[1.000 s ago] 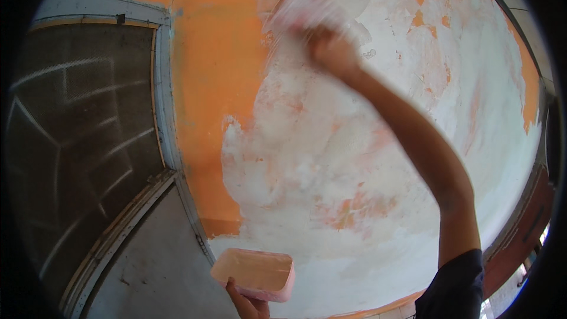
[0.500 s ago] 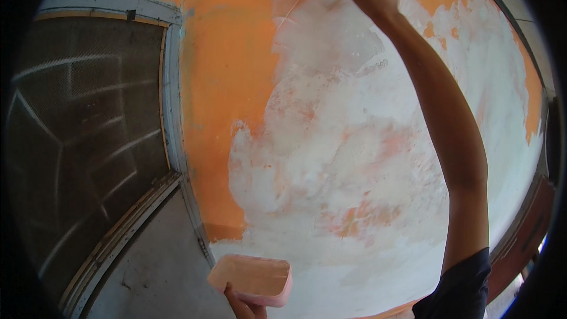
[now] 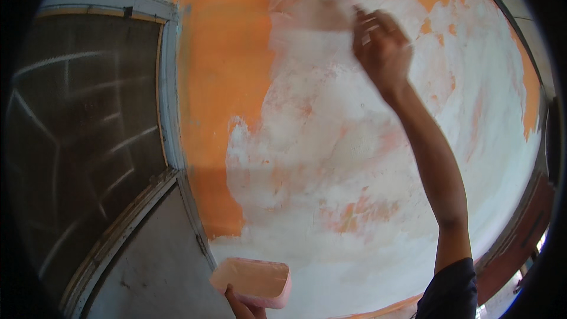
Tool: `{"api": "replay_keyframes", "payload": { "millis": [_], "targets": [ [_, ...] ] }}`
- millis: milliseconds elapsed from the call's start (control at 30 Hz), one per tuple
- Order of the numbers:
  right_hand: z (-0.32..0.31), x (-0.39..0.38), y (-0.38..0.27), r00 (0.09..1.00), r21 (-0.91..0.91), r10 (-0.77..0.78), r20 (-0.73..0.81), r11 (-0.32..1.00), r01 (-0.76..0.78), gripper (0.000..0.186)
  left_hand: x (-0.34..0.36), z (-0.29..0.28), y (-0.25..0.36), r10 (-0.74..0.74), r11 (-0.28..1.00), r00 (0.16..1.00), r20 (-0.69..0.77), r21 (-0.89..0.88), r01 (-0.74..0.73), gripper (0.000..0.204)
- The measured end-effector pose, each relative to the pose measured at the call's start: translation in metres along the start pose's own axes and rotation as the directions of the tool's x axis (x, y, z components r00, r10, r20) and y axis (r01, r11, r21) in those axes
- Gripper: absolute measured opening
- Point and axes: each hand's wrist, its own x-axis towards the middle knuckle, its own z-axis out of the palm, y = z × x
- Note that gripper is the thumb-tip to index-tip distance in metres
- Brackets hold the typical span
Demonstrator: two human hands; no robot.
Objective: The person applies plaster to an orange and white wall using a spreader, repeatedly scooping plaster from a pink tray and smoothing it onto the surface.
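Observation:
My left hand [image 3: 245, 307] holds a pink rectangular tub [image 3: 277, 295] from below at the bottom of the view, thumb over its near rim. Pale beige paste coats the inside of the tub. My right hand [image 3: 384, 50] is raised against the upper wall, fingers closed round the handle of a putty knife [image 3: 328, 15]. Motion smears its broad blade, which points left over the wall. Whitish filler [image 3: 331, 142] covers much of the orange wall [image 3: 224, 71] in uneven patches, with reddish and orange spots showing through.
At left is a dark mesh screen [image 3: 88, 106] in a grey-blue frame [image 3: 171, 94], with a grey panel [image 3: 153, 254] beneath. A dark line edges the wall at upper right. Near the lower right stands a reddish-brown board [image 3: 514, 248].
My right hand has come down from the top edge with the putty knife, and the forearm has shifted slightly left. My left hand and the tub have hardly moved.

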Motion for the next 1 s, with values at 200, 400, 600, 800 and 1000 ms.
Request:
{"api": "replay_keyframes", "payload": {
  "millis": [200, 400, 600, 800, 1000],
  "targets": [
    [-0.034, -0.106, -0.126, 0.776, 0.100, -0.371, 0.510, 0.922, 0.375, 0.034, 0.008, -0.009, 0.002, 0.040, 0.999, 0.994, 0.101, -0.029, -0.037, 0.051],
    [-0.054, -0.054, -0.130, 0.928, 0.499, -0.316, 0.195, 0.847, 0.184, 0.020, -0.002, -0.003, 0.002, 0.070, 0.998, 0.997, 0.018, -0.006, -0.070, 0.053],
    [0.036, -0.036, -0.085, 0.916, 0.114, -0.143, 0.376, 0.988, 0.107, 0.022, -0.001, -0.001, -0.001, -0.049, 0.999, 0.999, -0.023, -0.001, 0.049, 0.053],
    [-0.042, -0.128, -0.240, 0.795, 0.538, -0.498, 0.346, 0.800, 0.267, 0.031, -0.003, -0.012, 0.007, 0.039, 0.999, 0.999, 0.025, 0.014, -0.040, 0.052],
    [-0.033, -0.044, -0.176, 0.941, 0.547, -0.285, 0.181, 0.824, 0.145, 0.034, -0.006, -0.021, 0.011, 0.045, 0.999, 0.997, -0.064, -0.007, -0.045, 0.055]
  ]
}}
